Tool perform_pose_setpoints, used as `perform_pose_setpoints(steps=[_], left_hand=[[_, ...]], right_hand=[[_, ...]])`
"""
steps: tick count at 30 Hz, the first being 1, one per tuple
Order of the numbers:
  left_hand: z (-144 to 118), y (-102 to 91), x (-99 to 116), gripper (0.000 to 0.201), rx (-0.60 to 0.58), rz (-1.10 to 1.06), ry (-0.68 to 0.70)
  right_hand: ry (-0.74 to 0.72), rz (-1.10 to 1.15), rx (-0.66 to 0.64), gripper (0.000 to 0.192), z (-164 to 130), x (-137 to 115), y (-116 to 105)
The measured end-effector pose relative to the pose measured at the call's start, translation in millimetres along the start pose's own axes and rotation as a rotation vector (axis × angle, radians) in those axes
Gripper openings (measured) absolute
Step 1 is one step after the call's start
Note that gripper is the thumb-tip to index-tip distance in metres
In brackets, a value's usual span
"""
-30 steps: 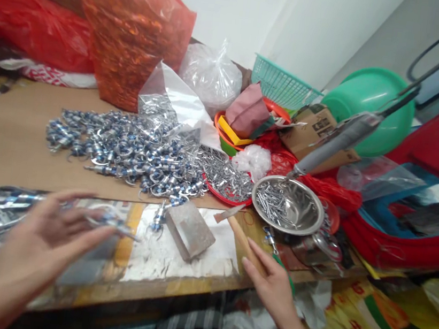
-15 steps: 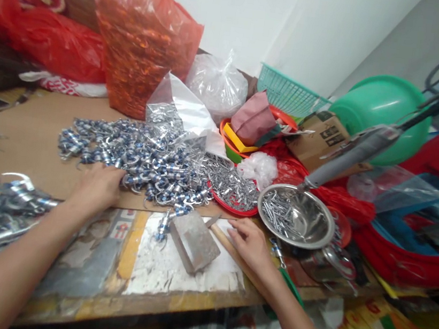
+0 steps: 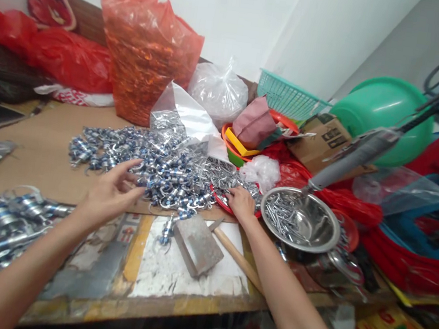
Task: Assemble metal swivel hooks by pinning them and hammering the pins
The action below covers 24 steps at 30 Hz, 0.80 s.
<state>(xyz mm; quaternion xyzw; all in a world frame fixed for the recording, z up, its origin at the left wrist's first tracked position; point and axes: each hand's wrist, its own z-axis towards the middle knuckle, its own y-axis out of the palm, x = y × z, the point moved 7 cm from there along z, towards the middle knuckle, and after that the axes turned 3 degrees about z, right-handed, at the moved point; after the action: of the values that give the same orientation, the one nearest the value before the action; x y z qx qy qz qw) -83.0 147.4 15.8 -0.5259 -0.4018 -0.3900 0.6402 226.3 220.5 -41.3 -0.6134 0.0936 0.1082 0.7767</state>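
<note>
Reaching over the table (image 3: pixel 42 157), left hand (image 3: pixel 112 193) spreads its fingers wide at the near edge of the blue-and-silver hook pile (image 3: pixel 139 162), holding nothing. Right hand (image 3: pixel 242 202) rests fingers-down, loosely curled, on small silver pieces in the red tray (image 3: pixel 224 204); half a sec. ago it lay on the hammer (image 3: pixel 233 244). Metal block (image 3: pixel 197 243) sits btwn. the forearms; steel bowl (image 3: pixel 301 221) just right.

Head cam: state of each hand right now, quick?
Left hand: open, fingers spread, at the near edge of the pile of blue-and-silver hook parts; holds nothing.
Right hand: palm down on the small metal pieces in the red tray; grip cannot be told.
</note>
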Motion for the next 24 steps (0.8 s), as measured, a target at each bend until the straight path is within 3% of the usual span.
perform_pose_setpoints(steps=[4, 7, 11, 15, 18, 21, 24], left_hand=[[-22, 39.4, 6, 0.051, -0.234, -0.379, -0.124], [-49, 68.3, -2, 0.035, -0.344, -0.504, -0.263], [-72, 82.6, -13, 0.031, -0.291, -0.386, -0.304], [-80, 80.9, -12, 0.028, -0.205, -0.209, -0.238], [-82, 81.3, -14, 0.032, -0.167, -0.199, -0.206], [-84, 86.9, -18, 0.049, -0.167, -0.274, -0.156], [-87, 93.9, -20, 0.063, -0.19, -0.335, -0.114]], right_hand=[[-0.001, 0.017, 0.02, 0.023, -6, 9, -9], [-0.007, 0.05, 0.054, 0.025, -10, 12, -17], [0.022, 0.119, 0.098, 0.024, -14, 20, -24], [0.06, 0.252, 0.128, 0.02, -17, 29, -27], [0.113, 0.372, 0.175, 0.023, -19, 28, -33], [0.12, 0.522, 0.165, 0.029, -34, 5, -40], [0.06, 0.668, 0.055, 0.025, -67, -39, -44]])
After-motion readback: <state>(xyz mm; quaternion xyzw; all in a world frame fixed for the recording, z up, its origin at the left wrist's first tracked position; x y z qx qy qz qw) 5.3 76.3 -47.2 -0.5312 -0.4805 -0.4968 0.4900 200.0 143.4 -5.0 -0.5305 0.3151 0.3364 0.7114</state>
